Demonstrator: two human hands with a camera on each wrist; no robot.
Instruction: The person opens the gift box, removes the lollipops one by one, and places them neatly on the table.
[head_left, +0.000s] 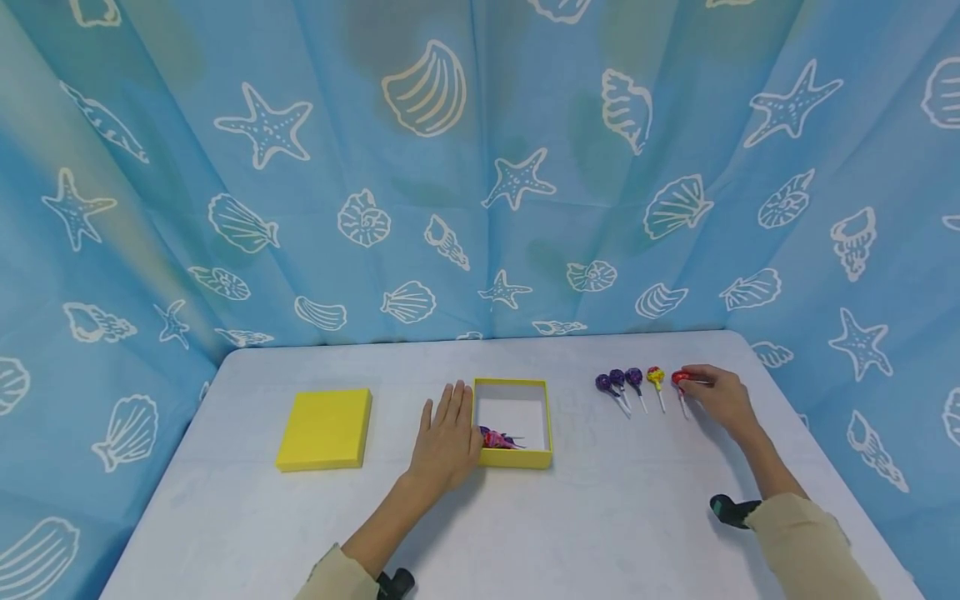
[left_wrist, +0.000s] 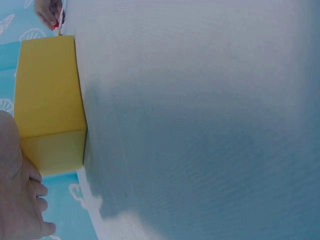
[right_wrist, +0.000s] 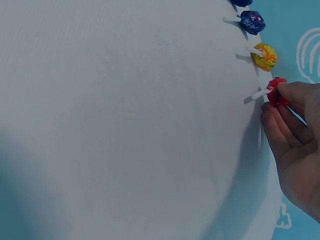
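The person's right hand (head_left: pixel 722 398) is out at about two o'clock on the white table (head_left: pixel 615 517), its fingertips pinched on the head of the red lollipop (head_left: pixel 679 379), which lies at the right end of a short row. From the right wrist view the thumb and forefinger close on the red wrapper while the stick points away across the table, and the sweet looks to be resting on the surface, not yet lifted. Beside it, toward nine o'clock, lie the yellow lollipop (head_left: pixel 656 377) and three purple lollipops (head_left: pixel 617 380), each just apart from the next.

The left hand (head_left: pixel 448 437) rests flat with straight fingers against the left wall of the open yellow box (head_left: pixel 551 421), holding nothing, only steadying it. A pink wrapped sweet (head_left: pixel 497 438) already lies in the box's near corner. The yellow lid (head_left: pixel 325 428) sits well off at nine o'clock.

I'd judge this the pick-up step of filling the box: the next move calls for lifting the red one cleanly and carrying it toward nine o'clock, over the box's right wall
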